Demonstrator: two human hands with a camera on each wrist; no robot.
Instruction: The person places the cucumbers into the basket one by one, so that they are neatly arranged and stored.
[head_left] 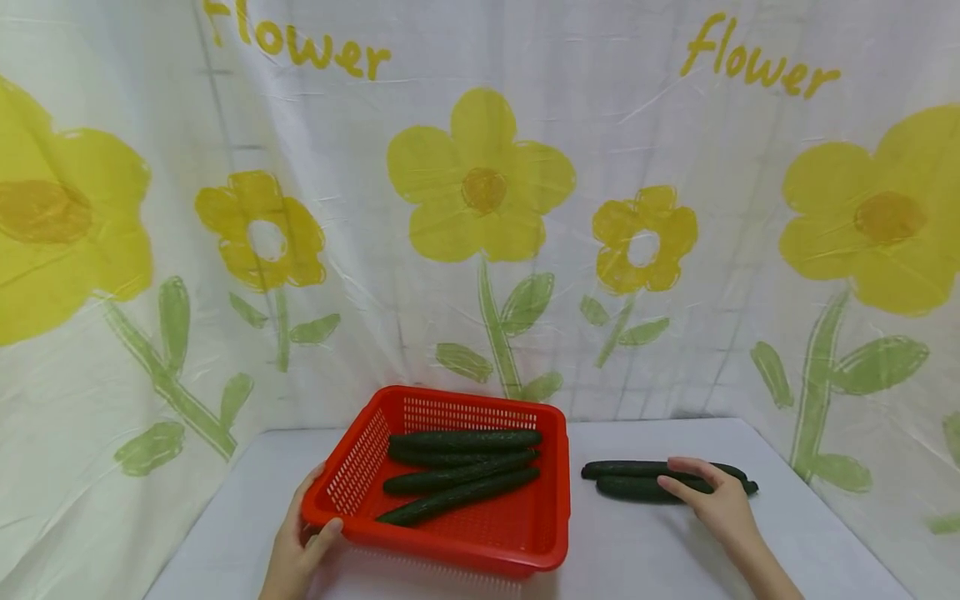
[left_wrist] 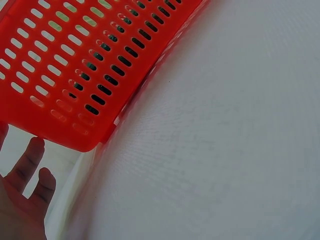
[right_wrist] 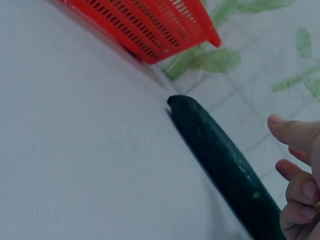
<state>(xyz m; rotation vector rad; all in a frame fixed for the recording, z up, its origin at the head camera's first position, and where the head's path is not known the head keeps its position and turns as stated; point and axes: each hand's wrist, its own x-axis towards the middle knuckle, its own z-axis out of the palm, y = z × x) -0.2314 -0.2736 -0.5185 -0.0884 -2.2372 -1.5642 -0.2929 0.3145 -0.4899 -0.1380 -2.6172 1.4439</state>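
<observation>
A red plastic basket (head_left: 551, 500) with slotted walls holds several dark green cucumbers (head_left: 465, 479). My left hand (head_left: 300, 533) grips its near left corner, thumb over the rim and fingers along the outer side; in the left wrist view some of those fingers (left_wrist: 30, 160) stretch out beside the red wall (left_wrist: 65, 55). To the right of the basket, two more cucumbers (head_left: 630, 489) lie side by side on the table. Above their right half is my right hand (head_left: 712, 500), thumb and fingers apart. The right wrist view shows one cucumber (right_wrist: 220, 155) outside the grasp.
Everything stands on a white-covered table (head_left: 622, 550). Behind it hangs a pale curtain (head_left: 360, 250) printed with yellow flowers and the word "flower". The curtain also closes in the left and right sides.
</observation>
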